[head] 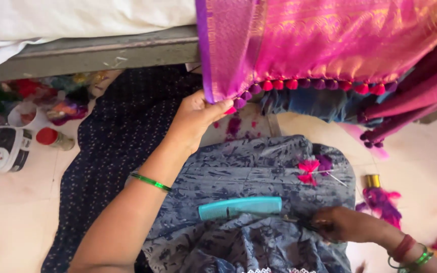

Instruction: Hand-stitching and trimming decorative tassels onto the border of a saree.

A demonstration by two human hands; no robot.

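Note:
My left hand (197, 117) pinches the lower corner of a pink and purple silk cloth (324, 40) that hangs from a grey ledge. A row of red and purple tassel balls (309, 84) runs along its hem. My right hand (341, 224) rests low on my lap, closed around a small dark tool, probably scissors; it is partly hidden. A turquoise comb (240, 207) lies across my lap on blue-grey patterned fabric (259, 162). A small pink and purple tassel with a needle (313, 169) lies further up the lap.
A dark dotted cloth (112, 146) covers the floor at left. A white box (3, 149), a red-capped bottle (52, 137) and heaped coloured threads (41, 98) sit at far left. A gold thread spool with purple and pink threads (378, 194) lies on the floor at right.

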